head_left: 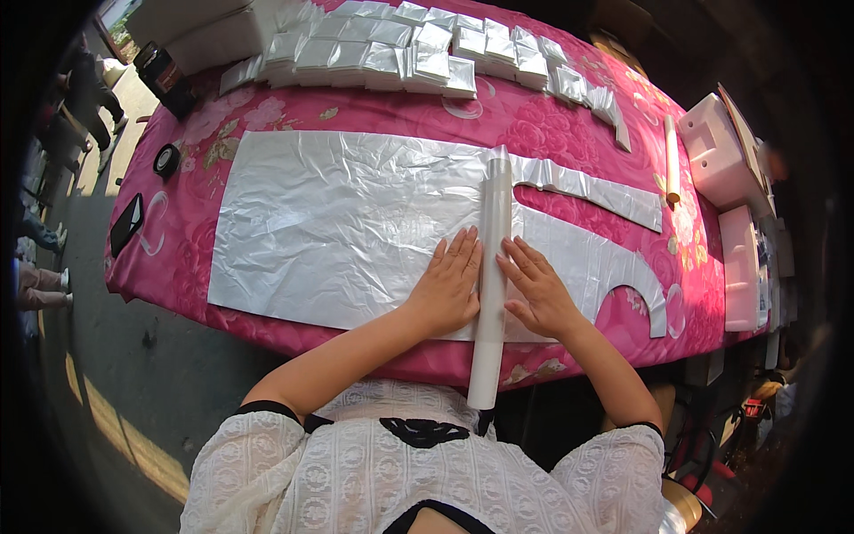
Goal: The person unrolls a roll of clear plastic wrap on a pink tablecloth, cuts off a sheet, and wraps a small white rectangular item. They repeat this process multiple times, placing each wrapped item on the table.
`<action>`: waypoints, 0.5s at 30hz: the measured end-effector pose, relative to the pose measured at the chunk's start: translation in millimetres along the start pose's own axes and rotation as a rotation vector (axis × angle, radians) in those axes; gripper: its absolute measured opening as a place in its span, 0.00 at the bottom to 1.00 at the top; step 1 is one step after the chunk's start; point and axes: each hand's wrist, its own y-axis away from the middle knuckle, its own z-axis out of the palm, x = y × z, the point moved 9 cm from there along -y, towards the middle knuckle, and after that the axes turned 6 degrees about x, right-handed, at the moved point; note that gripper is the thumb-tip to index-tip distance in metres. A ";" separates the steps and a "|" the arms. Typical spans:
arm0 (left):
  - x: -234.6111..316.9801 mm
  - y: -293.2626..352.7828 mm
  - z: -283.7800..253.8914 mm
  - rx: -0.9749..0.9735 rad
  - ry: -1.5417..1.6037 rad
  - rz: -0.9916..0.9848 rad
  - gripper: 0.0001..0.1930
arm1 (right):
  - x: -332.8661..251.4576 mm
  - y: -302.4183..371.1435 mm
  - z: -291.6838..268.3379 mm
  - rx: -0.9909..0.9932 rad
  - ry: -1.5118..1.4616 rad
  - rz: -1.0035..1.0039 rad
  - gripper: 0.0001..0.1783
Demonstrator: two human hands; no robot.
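The left hand (pixel 452 278) and right hand (pixel 543 292) lie outstretched, flanking a pale tube (pixel 493 278) across white plastic (pixel 329 222); ten o'clock, a dark jar (pixel 165 80), its writing illegible.

1. A grey floor (pixel 187 383) stretches along the left, mostly in shade.
2. A narrow strip of yellowish light (pixel 124 436) slants across it at the lower left; farther up, the floor turns pale and bright.
3. A broad tabletop (pixel 169 285) fills the middle under a pink, flower-patterned cloth (pixel 556 133), brightly lit toward the right.
4. At the upper left, a bright opening (pixel 117 31) shows some green.
5. The upper right lies in deep shadow.
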 end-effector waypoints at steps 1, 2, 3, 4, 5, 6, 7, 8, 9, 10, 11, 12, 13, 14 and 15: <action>-3.8 2.0 -11.3 0.037 0.093 -0.024 0.36 | 2.1 -3.6 9.2 -0.055 -0.004 -0.021 0.35; -9.5 7.5 -27.5 0.081 0.150 -0.036 0.36 | -1.8 -11.0 14.2 -0.065 -0.006 -0.056 0.35; -14.7 13.5 -49.4 0.124 0.208 -0.043 0.36 | -8.5 -21.2 18.9 -0.074 -0.005 -0.089 0.35; -20.0 19.7 -71.7 0.166 0.274 -0.046 0.36 | -16.8 -31.8 23.3 -0.085 0.000 -0.113 0.35; -27.8 26.9 -94.6 0.222 0.314 -0.058 0.36 | -28.6 -45.5 30.3 -0.076 0.013 -0.151 0.35; -38.0 37.1 -118.5 0.280 0.350 -0.076 0.35 | -45.7 -63.3 40.4 -0.069 0.022 -0.195 0.35; -55.3 49.5 -139.5 0.326 0.351 -0.132 0.34 | -69.0 -84.6 50.6 -0.104 -0.044 -0.231 0.33; -73.7 63.8 -159.5 0.375 0.352 -0.188 0.33 | -103.4 -103.2 63.2 -0.149 -0.239 -0.276 0.32; -94.1 80.1 -177.7 0.440 0.390 -0.257 0.30 | -136.8 -120.7 76.0 -0.207 -0.433 -0.314 0.31; -112.7 98.9 -194.4 0.511 0.424 -0.332 0.29 | -169.3 -129.4 82.0 -0.283 -0.761 -0.358 0.30; -128.6 119.1 -205.8 0.577 0.481 -0.415 0.28 | -190.3 -133.2 76.2 -0.363 -0.757 -0.430 0.29; -142.4 139.5 -214.9 0.639 0.537 -0.500 0.28 | -214.4 -137.4 65.0 -0.442 -0.757 -0.500 0.28; -149.3 155.3 -222.8 0.642 0.498 -0.527 0.29 | -231.7 -139.6 64.1 -0.520 -0.761 -0.569 0.28; -153.8 171.3 -226.1 0.634 0.493 -0.560 0.29 | -224.5 -149.7 63.8 -0.431 -0.727 -0.536 0.26; -153.9 192.1 -229.9 0.639 0.485 -0.599 0.29 | -210.0 -156.7 59.0 -0.351 -0.691 -0.514 0.25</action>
